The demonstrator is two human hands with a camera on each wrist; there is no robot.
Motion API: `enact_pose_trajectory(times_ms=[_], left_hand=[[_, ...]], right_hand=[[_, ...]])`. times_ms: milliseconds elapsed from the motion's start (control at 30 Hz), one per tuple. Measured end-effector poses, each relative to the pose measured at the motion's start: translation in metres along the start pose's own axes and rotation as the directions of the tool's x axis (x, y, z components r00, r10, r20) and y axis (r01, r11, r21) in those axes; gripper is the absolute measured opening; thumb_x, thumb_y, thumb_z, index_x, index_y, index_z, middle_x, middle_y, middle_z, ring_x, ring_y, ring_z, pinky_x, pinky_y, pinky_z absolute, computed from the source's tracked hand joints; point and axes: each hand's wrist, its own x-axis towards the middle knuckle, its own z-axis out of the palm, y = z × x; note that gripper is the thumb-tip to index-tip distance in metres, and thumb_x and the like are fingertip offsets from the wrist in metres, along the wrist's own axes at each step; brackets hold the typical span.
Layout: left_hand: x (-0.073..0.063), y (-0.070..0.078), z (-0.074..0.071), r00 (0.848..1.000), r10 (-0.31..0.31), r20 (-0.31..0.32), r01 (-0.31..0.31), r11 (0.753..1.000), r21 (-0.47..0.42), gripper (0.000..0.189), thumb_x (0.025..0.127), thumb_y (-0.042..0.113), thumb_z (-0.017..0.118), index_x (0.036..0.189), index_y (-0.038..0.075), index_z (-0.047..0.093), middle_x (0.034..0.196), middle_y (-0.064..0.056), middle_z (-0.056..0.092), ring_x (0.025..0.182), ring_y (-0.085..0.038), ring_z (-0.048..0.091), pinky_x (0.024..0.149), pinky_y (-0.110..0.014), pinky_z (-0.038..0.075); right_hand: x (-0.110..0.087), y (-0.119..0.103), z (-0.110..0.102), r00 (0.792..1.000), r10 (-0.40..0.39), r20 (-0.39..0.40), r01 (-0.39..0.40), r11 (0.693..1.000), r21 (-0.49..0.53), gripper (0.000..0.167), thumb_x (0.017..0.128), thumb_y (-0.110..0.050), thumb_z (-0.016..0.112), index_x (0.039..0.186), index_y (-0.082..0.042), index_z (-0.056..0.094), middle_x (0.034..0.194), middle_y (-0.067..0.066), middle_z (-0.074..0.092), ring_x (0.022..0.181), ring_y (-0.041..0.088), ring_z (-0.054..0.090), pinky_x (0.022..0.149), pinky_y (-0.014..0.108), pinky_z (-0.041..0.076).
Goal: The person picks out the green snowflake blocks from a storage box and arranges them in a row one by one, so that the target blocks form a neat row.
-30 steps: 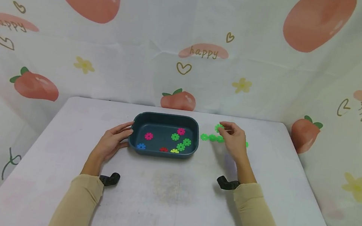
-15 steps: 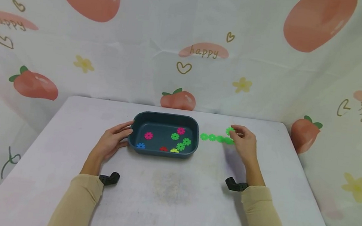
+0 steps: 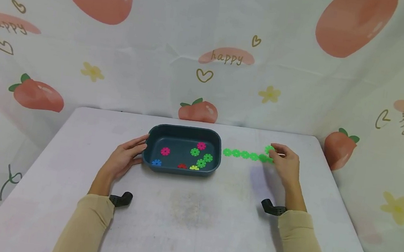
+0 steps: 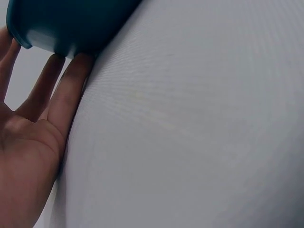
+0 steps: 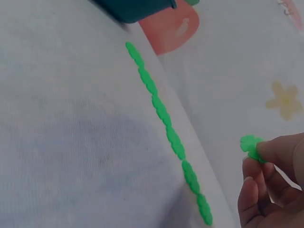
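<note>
My right hand [image 3: 287, 167] pinches a green snowflake-shaped plastic disc [image 3: 269, 149] between thumb and fingers, raised above the table. Below it runs a row of several matching green discs [image 3: 245, 155], lying edge to edge from beside the bin; the fingers cover its right end in the head view. The right wrist view shows the held disc [image 5: 250, 143] apart from the row [image 5: 162, 112]. At the dark teal bin [image 3: 179, 171], my left hand [image 3: 119, 162] rests its extended fingertips on the left wall. The left wrist view has these fingers [image 4: 66, 97] against the bin's outside.
Inside the bin lie several more discs, among them pink [image 3: 165, 151], green [image 3: 207, 158], blue [image 3: 156, 162], red [image 3: 182, 166] and yellow [image 3: 194, 167]. A printed curtain [image 3: 148, 73] hangs behind the white table [image 3: 181, 232].
My right hand has moved rightward along the row with the green disc still pinched, uncovering more of the row's middle. The left hand stays at the bin.
</note>
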Motion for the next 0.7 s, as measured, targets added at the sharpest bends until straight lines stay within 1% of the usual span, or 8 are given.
enact_pose_trajectory(times_ms=[33,133,233,300,367,467,567,700], left_hand=[[0.000,0.000,0.000,1.000,0.000,0.003,0.000,1.000,0.002,0.064,0.100,0.038,0.064,0.158,0.023,0.040,0.167,-0.010,0.032,0.124,-0.004,0.056,0.091,-0.021,0.057],[0.000,0.000,0.000,1.000,-0.002,0.006,0.002,1.000,0.012,0.065,0.100,0.039,0.064,0.158,0.023,0.040,0.168,-0.009,0.030,0.126,-0.005,0.054,0.090,-0.021,0.057],[0.000,0.000,0.000,1.000,-0.002,0.006,0.002,1.000,0.018,0.065,0.100,0.040,0.064,0.158,0.023,0.040,0.168,-0.009,0.030,0.128,-0.007,0.053,0.090,-0.021,0.057],[-0.001,0.000,0.000,1.000,-0.002,0.004,0.002,1.000,0.022,0.065,0.100,0.040,0.064,0.158,0.023,0.040,0.168,-0.009,0.030,0.128,-0.007,0.053,0.090,-0.021,0.057],[0.000,0.000,0.000,1.000,-0.004,0.003,0.004,1.000,0.024,0.065,0.100,0.040,0.064,0.158,0.023,0.040,0.167,-0.009,0.030,0.127,-0.007,0.053,0.090,-0.021,0.057],[0.000,0.000,0.000,1.000,-0.006,0.002,0.006,1.000,0.026,0.065,0.100,0.040,0.065,0.158,0.023,0.041,0.167,-0.010,0.031,0.126,-0.006,0.055,0.091,-0.021,0.057],[0.000,0.000,0.000,1.000,-0.004,0.000,0.004,1.000,0.024,0.065,0.099,0.041,0.066,0.157,0.023,0.041,0.166,-0.010,0.032,0.124,-0.005,0.056,0.091,-0.021,0.057],[0.000,0.000,0.000,1.000,-0.002,-0.007,0.002,1.000,0.020,0.065,0.099,0.040,0.066,0.157,0.023,0.042,0.165,-0.011,0.034,0.123,-0.005,0.056,0.090,-0.021,0.057]], right_hand=[[0.000,0.001,-0.002,1.000,0.003,-0.004,-0.003,1.000,-0.006,0.033,0.098,-0.023,0.067,0.127,-0.008,0.070,0.104,-0.005,0.062,0.080,-0.008,0.060,0.067,0.011,0.049],[0.000,0.005,-0.007,1.000,0.001,-0.016,-0.002,1.000,-0.027,0.033,0.098,-0.024,0.066,0.126,-0.007,0.071,0.101,-0.006,0.061,0.080,-0.005,0.060,0.067,0.012,0.049],[0.001,0.008,-0.012,1.000,0.006,-0.023,-0.007,0.999,-0.046,0.034,0.097,-0.025,0.066,0.125,-0.007,0.071,0.096,-0.009,0.061,0.080,0.001,0.062,0.065,0.013,0.050],[0.003,0.012,-0.015,0.999,0.016,-0.032,-0.018,0.998,-0.059,0.033,0.097,-0.025,0.067,0.125,-0.008,0.072,0.091,-0.014,0.060,0.077,0.003,0.064,0.063,0.015,0.050],[0.004,0.015,-0.018,0.998,0.032,-0.046,-0.035,0.997,-0.065,0.033,0.096,-0.024,0.067,0.125,-0.007,0.072,0.085,-0.018,0.060,0.074,0.003,0.065,0.061,0.015,0.050],[0.005,0.018,-0.020,0.996,0.055,-0.070,-0.059,0.996,-0.059,0.032,0.094,-0.021,0.069,0.123,-0.007,0.072,0.079,-0.022,0.060,0.070,-0.001,0.065,0.059,0.015,0.049],[0.006,0.020,-0.022,0.994,0.052,-0.097,-0.060,0.994,-0.089,0.031,0.093,-0.019,0.069,0.120,-0.005,0.073,0.080,-0.019,0.062,0.068,-0.004,0.062,0.059,0.014,0.048],[0.007,0.023,-0.025,0.993,0.029,-0.116,-0.054,0.974,-0.220,0.030,0.092,-0.020,0.068,0.118,-0.005,0.074,0.091,-0.003,0.068,0.073,-0.002,0.055,0.062,0.014,0.044]])
